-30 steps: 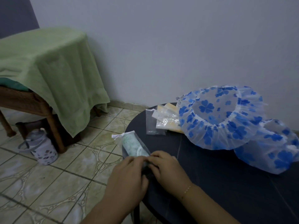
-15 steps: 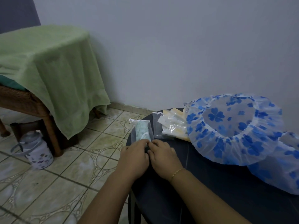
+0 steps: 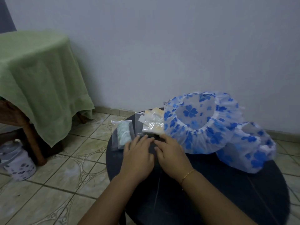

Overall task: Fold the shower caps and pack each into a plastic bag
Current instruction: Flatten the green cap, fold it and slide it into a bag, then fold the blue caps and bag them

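Now, step in hand: one pack looks finished and set down, so by my reading the hands are between caps — the sound move is to leave that pack flat, take a fresh empty bag, and draw the nearest cap to the bare middle of the table before folding.

Left hand (image 3: 138,155): palm down on the dark round table (image 3: 211,200), fingers straight and slightly spread, tips just beside the packed bag; it grips nothing.

Right hand (image 3: 172,157): also palm down beside the left, fingers loosely bent on the tabletop, a thin gold bracelet (image 3: 188,173) at the wrist; I see nothing held in it.

Packed bag (image 3: 124,134): a clear bag with a folded pale-green cap inside, lying flat near the table's left edge, just ahead of the left fingertips.

Bag pile (image 3: 151,123): clear bags and yellowish packs stacked beyond the hands, touching the blue cap's rim.

Blue clover shower cap (image 3: 198,125): unfolded, puffed, opening upward, right of the pile; a second blue cap (image 3: 250,150) leans behind it to the right — both not yet folded.

Handling note: thin film slides and springs open, so press the air out and hold each fold with flat fingers.

Far left: a green towel (image 3: 37,75) draped over a wooden chair.
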A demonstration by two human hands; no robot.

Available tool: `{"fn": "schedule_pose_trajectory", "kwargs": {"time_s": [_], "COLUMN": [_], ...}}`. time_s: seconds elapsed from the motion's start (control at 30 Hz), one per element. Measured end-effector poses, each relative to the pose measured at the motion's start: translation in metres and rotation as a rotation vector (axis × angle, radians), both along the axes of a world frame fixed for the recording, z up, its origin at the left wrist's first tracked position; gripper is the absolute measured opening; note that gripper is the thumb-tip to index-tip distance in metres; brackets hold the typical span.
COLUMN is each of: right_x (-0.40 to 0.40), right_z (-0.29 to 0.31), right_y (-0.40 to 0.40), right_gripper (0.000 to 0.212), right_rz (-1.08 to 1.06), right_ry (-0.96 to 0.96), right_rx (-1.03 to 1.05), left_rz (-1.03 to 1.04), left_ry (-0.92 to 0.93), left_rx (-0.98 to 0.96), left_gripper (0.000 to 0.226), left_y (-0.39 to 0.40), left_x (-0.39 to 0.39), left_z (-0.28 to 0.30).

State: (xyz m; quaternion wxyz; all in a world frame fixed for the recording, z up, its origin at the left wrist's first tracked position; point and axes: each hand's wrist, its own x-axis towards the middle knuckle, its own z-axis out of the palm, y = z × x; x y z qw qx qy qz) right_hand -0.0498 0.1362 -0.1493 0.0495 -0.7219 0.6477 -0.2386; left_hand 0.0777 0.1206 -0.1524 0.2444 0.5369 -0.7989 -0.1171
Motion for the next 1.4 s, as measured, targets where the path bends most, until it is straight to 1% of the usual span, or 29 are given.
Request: {"fn": "schedule_pose_trajectory", "kwargs": {"time_s": [0.07,0.13,0.23,0.3,0.33,0.37,0.4,0.47,0.53,0.57,0.6,0.63,0.7,0.73,0.77,0.87,0.93,1.03,1.17,1.2,1.23,1.3,1.33,1.4], "right_x": [-0.02,-0.039,-0.066,-0.08,-0.086,-0.093,-0.099,-0.114,-0.129,-0.136,-0.143,-0.148,-0.154,-0.155,-0.155,-0.148,-0.143,-0.137,-0.128,-0.127,-0.127,-0.126,-0.125,-0.126], "right_z": [0.008,0.019,0.039,0.054,0.062,0.07,0.078,0.09,0.101,0.105,0.107,0.108,0.108,0.108,0.107,0.108,0.109,0.109,0.108,0.108,0.106,0.101,0.098,0.088], "right_y": [0.01,0.018,0.026,0.031,0.033,0.034,0.034,0.029,0.024,0.02,0.016,0.011,0.004,0.002,0.002,0.01,0.016,0.028,0.056,0.063,0.07,0.085,0.092,0.106], "right_gripper": [0.033,0.028,0.024,0.025,0.028,0.031,0.033,0.043,0.058,0.065,0.07,0.074,0.077,0.076,0.073,0.058,0.053,0.053,0.052,0.049,0.04,0.012,0.004,0.01], "right_rz": [-0.048,-0.094,-0.231,-0.347,-0.414,-0.484,-0.552,-0.661,-0.712,-0.721,-0.718,-0.7,-0.617,-0.571,-0.529,-0.442,-0.429,-0.42,-0.369,-0.366,-0.358,-0.307,-0.291,-0.324], "right_ry": [-0.012,-0.032,-0.086,-0.137,-0.17,-0.205,-0.237,-0.294,-0.364,-0.39,-0.417,-0.452,-0.58,-0.648,-0.693,-0.793,-0.852,-0.895,-0.927,-0.947,-0.976,-1.065,-1.104,-1.158], "right_rx": [-0.065,-0.202,-0.462,-0.61,-0.658,-0.663,-0.622,-0.48,-0.309,-0.222,-0.142,-0.076,-0.019,-0.028,-0.059,-0.18,-0.244,-0.315,-0.309,-0.291,-0.266,-0.209,-0.177,-0.104], "left_rz": [-0.067,-0.094,0.016,0.131,0.183,0.233,0.283,0.363,0.386,0.386,0.373,0.364,0.304,0.269,0.239,0.211,0.196,0.163,0.119,0.12,0.12,0.104,0.101,0.118], "left_ry": [0.146,0.347,0.709,0.945,1.031,1.095,1.156,1.251,1.328,1.336,1.351,1.376,1.386,1.383,1.393,1.461,1.494,1.463,1.369,1.347,1.324,1.286,1.266,1.22], "left_rx": [0.045,0.193,0.465,0.605,0.654,0.699,0.739,0.816,0.892,0.927,0.958,0.981,1.03,1.049,1.059,1.097,1.104,1.028,0.877,0.84,0.806,0.756,0.731,0.684], "left_gripper": [0.054,0.05,0.036,0.021,0.019,0.017,0.014,0.017,0.039,0.05,0.055,0.056,0.047,0.039,0.036,0.038,0.04,0.036,0.034,0.031,0.027,0.021,0.02,0.019], "left_y": [0.008,0.016,0.013,0.003,-0.004,-0.009,-0.013,-0.02,-0.029,-0.034,-0.038,-0.042,-0.043,-0.041,-0.041,-0.039,-0.036,-0.026,-0.009,-0.003,0.003,0.017,0.023,0.033], "left_x": [-0.016,-0.033,-0.056,-0.067,-0.07,-0.073,-0.075,-0.078,-0.079,-0.08,-0.082,-0.084,-0.087,-0.089,-0.091,-0.093,-0.094,-0.09,-0.074,-0.067,-0.06,-0.046,-0.038,-0.022], "left_z": [0.002,0.008,0.016,0.021,0.023,0.026,0.028,0.029,0.025,0.022,0.021,0.019,0.021,0.025,0.026,0.031,0.034,0.038,0.042,0.044,0.046,0.051,0.052,0.05]}}
